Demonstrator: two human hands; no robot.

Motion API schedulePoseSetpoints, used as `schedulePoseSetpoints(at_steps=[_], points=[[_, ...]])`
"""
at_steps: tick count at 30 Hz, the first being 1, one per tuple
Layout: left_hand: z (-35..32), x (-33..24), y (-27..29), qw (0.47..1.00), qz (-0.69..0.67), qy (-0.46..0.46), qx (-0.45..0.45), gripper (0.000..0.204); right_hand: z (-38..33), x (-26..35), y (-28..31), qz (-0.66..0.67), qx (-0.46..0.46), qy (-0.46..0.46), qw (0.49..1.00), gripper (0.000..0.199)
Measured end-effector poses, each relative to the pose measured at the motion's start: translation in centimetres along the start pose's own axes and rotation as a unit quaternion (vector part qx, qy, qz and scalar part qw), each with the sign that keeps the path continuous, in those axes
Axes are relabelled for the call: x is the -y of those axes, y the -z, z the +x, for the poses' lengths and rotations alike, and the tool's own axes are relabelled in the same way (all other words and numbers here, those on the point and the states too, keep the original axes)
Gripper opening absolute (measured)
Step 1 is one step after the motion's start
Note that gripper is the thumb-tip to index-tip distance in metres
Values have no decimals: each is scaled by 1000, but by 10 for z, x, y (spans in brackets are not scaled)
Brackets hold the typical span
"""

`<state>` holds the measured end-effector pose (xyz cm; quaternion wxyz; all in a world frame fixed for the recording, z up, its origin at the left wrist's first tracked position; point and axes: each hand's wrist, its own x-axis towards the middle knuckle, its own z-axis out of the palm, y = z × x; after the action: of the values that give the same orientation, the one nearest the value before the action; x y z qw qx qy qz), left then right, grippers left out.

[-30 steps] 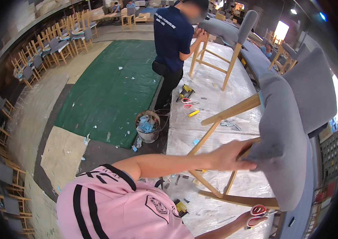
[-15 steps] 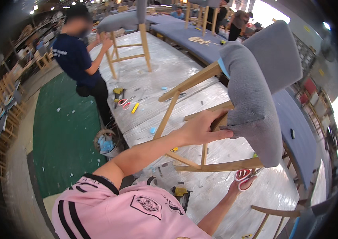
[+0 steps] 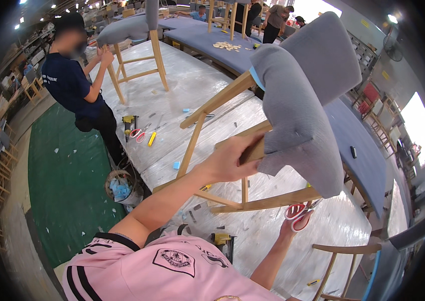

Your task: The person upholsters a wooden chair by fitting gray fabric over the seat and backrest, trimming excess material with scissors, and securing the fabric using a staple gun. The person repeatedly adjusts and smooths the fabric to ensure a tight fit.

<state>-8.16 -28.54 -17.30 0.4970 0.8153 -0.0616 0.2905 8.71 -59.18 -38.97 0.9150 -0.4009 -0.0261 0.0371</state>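
Observation:
A wooden chair with grey upholstered seat and back [image 3: 297,115] lies tipped on a plastic-covered workbench [image 3: 192,90]. My left hand [image 3: 232,160] grips the chair's wooden frame at the edge of the grey seat. My right hand [image 3: 292,226] is low beside a chair leg and holds scissors with red-and-white handles [image 3: 298,213]. My pink shirt fills the lower part of the view.
Another person in a dark shirt [image 3: 74,83] holds a second grey chair [image 3: 132,35] on the bench. Scissors, a yellow tool and a staple gun [image 3: 129,123] lie between us. Another staple gun [image 3: 222,241] sits near me. A bucket [image 3: 119,185] stands on the green floor mat.
The view has swung left and down, and the chair looks more tilted toward me. My left hand keeps its hold on the frame; my right hand with the scissors stays near the leg.

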Motion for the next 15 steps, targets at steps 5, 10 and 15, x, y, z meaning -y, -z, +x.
schedulePoseSetpoints(at_steps=[5, 10, 15], points=[[-28, 5, 11, 973, -181, -57, -131, 71, -10, -5, -11, -32, 66, -12, 997, 63], [-51, -22, 6, 959, -129, -98, -230, 51, -20, -5, -7, -72, 133, 2, 988, 63], [-78, -16, 24, 937, -160, -84, -298, 35, -38, -4, -22, -116, 188, 6, 975, 63]])
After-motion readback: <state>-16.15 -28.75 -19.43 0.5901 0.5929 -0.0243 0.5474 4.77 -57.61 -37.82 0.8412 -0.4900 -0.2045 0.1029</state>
